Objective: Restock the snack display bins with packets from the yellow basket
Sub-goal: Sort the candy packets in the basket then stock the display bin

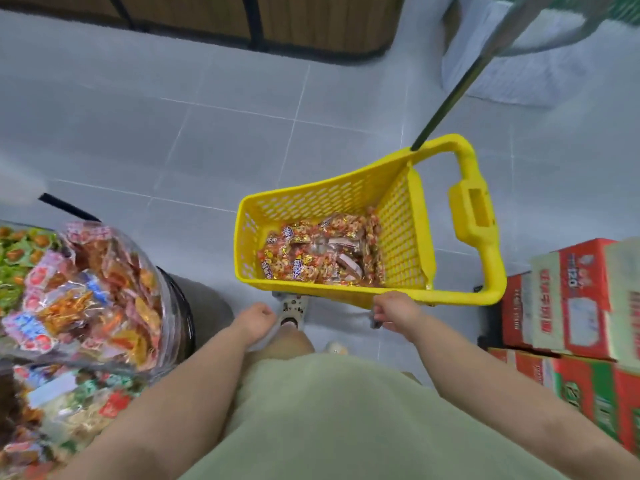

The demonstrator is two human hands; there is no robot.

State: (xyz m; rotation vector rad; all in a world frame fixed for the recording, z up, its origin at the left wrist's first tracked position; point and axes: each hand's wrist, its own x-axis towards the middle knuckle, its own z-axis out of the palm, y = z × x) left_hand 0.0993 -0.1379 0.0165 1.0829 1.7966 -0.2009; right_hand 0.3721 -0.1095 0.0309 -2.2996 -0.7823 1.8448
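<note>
Judging by how things lie, the restocking is only partly done. The yellow basket [244, 244] stands on the tiled floor [173, 133] just ahead of the person's feet, and a layer of orange-and-gold packets [322, 252] covers its bottom, so plenty remains to move. The display bins [104, 289] at the left edge, well apart from the basket, are heaped high with mixed packets, but I cannot tell which of them needs filling.

The right hand [394, 311] is curled over the near rim of the basket and appears to grip it. It holds no packet. The left hand [256, 322] hangs loosely curled beside a patterned shoe [291, 310] and holds nothing. No packet is in transit at this moment.

Much is hard to read. The bins are blurred and cut off at the left and bottom, so their shapes and dividers do not show. Print on the packets is illegible. The right fingertips are hidden under the rim, and a small grey shape below that hand is unclear. A black pole [446, 98] rises from the basket's far corner and blurs out near the top of the view. Red cardboard boxes [571, 296] are stacked at the right.
</note>
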